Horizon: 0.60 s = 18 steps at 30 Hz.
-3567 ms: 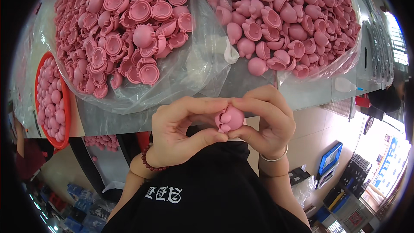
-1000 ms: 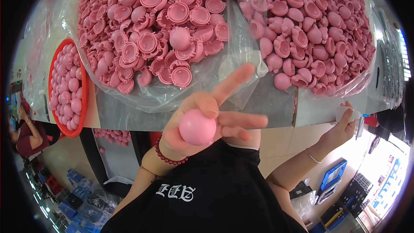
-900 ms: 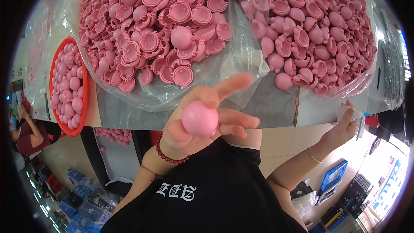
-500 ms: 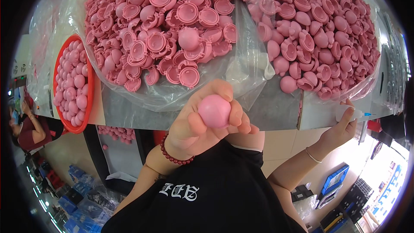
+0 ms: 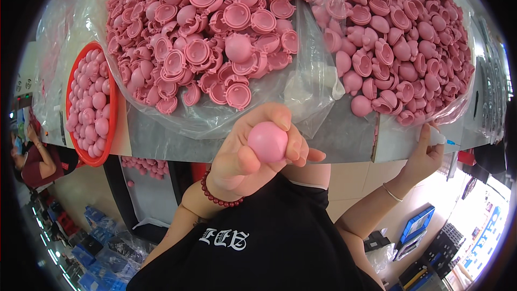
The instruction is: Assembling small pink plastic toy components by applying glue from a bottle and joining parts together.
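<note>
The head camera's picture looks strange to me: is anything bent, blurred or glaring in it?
Head view: corners fall black and the front edge of the table bows; head view: the bright area at lower right is washed out; head view: the clear plastic bag shows pale shine; head view: the pink ball in the left hand looks fairly sharp.

A grey flat-topped bench (image 5: 342, 148) stands above a pale beige tiled floor (image 5: 350, 187); bright white glare (image 5: 476, 194), perhaps a window, lies at right; small white lights (image 5: 58, 254) line the lower left.
</note>
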Motion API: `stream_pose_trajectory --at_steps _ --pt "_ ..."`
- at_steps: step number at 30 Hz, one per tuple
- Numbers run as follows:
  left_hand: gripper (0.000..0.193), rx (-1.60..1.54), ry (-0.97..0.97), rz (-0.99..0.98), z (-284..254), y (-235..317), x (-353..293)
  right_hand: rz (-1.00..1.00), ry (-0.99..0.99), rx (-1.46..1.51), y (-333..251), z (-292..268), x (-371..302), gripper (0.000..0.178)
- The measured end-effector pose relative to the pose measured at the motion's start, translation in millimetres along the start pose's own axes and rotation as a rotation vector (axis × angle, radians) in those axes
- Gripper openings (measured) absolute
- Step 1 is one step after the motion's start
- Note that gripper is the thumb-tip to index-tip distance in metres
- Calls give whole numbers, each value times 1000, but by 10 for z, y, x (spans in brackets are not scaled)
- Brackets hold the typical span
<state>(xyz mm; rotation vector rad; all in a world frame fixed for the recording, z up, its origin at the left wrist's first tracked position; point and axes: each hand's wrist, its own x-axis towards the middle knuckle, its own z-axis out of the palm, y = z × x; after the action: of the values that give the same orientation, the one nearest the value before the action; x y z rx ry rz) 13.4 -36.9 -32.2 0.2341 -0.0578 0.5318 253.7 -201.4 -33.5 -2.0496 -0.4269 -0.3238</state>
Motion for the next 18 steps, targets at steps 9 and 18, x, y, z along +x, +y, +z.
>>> stream_pose_trajectory --at_steps 9,18 --pt "47 104 89 34 22 115 -46 -318 398 -121 -66 46 -115 41" --pt "56 281 101 37 -39 107 -85 -692 -469 -127 -1051 577 -512 25"
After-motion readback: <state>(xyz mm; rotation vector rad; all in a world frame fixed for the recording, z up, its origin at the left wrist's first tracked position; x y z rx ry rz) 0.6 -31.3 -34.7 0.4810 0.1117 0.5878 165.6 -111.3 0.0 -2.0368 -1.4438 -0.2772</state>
